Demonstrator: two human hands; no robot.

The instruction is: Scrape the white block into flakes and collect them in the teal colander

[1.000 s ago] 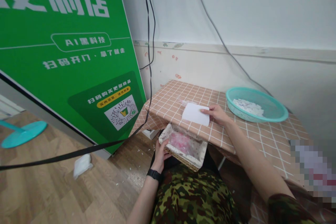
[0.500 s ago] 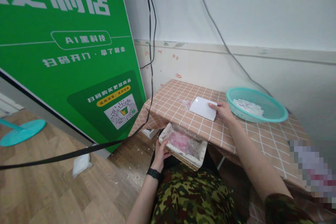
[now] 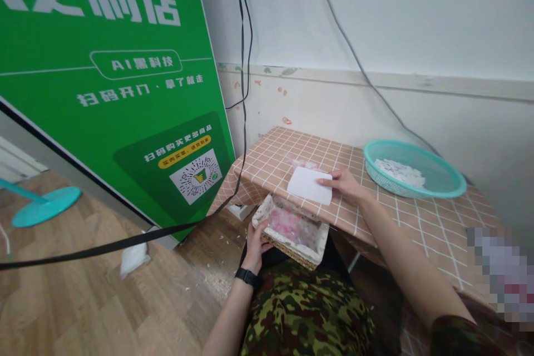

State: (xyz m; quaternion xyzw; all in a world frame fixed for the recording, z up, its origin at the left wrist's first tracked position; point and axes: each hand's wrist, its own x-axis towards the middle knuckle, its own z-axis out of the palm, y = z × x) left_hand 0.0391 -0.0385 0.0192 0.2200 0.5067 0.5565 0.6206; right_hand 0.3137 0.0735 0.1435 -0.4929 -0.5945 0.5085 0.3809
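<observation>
My left hand (image 3: 255, 245) grips the left end of a lined wicker basket (image 3: 287, 253), thumb over its rim. The basket is held just below the table's front edge, and pink and whitish bits (image 3: 286, 223) lie in it. With my right hand (image 3: 342, 184) I pinch the right side of a flat white card (image 3: 309, 184). The card lies low over the checked tablecloth (image 3: 271, 158), close to the front edge above the basket. Behind the card, a patch of pinkish-white bits (image 3: 303, 163) is on the cloth.
A turquoise plastic colander (image 3: 442, 183) with white bits (image 3: 400, 172) stands at the table's right. A black strap (image 3: 125, 243) hangs across the left side. The green sign panel (image 3: 137, 122) rises at left. A white plastic bag (image 3: 134, 258) and scraps lie on the floor.
My right hand has moved the card leftward and toward the table's front edge, so it is nearer the basket. My left hand still holds the basket in about the same place.
</observation>
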